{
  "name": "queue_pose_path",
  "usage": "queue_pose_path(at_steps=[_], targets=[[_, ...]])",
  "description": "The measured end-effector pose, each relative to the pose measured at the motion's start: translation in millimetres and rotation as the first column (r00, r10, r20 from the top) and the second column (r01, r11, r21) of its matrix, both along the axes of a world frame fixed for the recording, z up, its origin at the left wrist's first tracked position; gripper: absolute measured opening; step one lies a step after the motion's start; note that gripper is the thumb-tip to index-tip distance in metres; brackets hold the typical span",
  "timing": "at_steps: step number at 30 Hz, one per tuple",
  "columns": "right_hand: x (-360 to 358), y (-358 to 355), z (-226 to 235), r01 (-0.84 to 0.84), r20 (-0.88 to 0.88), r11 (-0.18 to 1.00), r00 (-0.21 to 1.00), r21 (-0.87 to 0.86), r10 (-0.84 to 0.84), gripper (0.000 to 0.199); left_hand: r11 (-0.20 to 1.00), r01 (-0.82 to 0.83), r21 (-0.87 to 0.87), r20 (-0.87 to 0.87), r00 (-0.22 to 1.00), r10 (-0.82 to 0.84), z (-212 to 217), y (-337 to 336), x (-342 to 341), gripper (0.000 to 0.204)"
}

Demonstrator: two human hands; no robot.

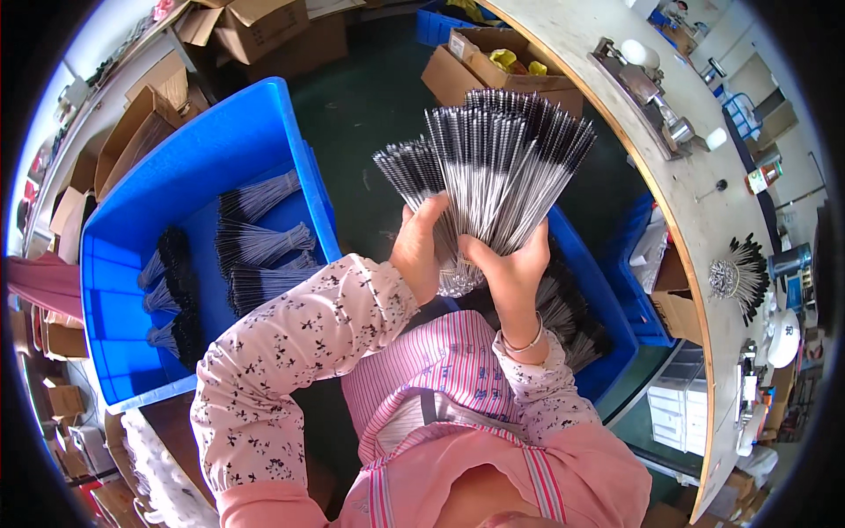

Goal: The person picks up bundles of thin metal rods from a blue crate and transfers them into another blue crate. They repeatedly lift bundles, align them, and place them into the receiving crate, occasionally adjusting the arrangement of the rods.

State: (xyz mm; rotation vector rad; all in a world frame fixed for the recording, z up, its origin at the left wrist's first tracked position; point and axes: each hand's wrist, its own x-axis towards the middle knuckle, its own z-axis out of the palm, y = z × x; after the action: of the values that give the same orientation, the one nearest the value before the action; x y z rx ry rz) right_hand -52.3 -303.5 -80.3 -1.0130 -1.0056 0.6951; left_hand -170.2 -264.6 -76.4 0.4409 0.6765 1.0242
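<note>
Both hands up in front of chest. Left hand [418, 246] and right hand [510, 264] closed tight on fan of thin wire brushes [493, 163], above blue bin [607, 352]. Step looks like sorting bunch. Next move needs firm hold, so brushes stay even.

A single view comes from a wide fisheye camera worn on the person's head, looking steeply down over the chest and forearms, so the left hand [419, 251] and right hand [510, 268] sit close under the lens near the middle of the frame. The blue bin [176, 194] lies to the person's left and the curved workbench [704, 229] to the right, its straight edge bending toward the rim. The dark corners cut off the outer scene, so what lies farthest out is probably distorted and hard to judge.
</note>
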Motion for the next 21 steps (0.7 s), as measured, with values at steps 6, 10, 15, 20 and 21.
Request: queue_pose_path(at_steps=[6, 10, 15, 20, 21], targets=[[3, -6, 12, -0.079, 0.004, 0.997, 0.997, -0.024, 0.08, 0.068, 0.991, -0.05, -0.128, -0.004, 0.999, 0.05, -4, 9, -1, 0.051], [14, -2, 7, -0.027, 0.232, 1.0, 0.972, -0.007, 0.028, 0.073, 0.979, 0.118, 0.164, 0.159, 0.977, -0.144, 14, 4, -4, 0.066], [3, -7, 14, 0.002, 0.382, 0.994, 0.923, -0.113, 0.042, 0.069, 0.985, 0.068, 0.156, -0.151, 0.988, -0.045, 1, -2, 1, 0.054], [-2, -17, 19, -0.061, 0.298, 0.994, 0.951, -0.095, 0.087, 0.059, 0.992, 0.096, 0.079, -0.111, 0.99, -0.087, 16, -6, -4, 0.038], [0, -17, 21, -0.097, 0.222, 0.991, 0.968, -0.091, 0.115, 0.056, 0.993, 0.1, 0.057, -0.03, 0.995, -0.099, 18, -7, -6, 0.037]])
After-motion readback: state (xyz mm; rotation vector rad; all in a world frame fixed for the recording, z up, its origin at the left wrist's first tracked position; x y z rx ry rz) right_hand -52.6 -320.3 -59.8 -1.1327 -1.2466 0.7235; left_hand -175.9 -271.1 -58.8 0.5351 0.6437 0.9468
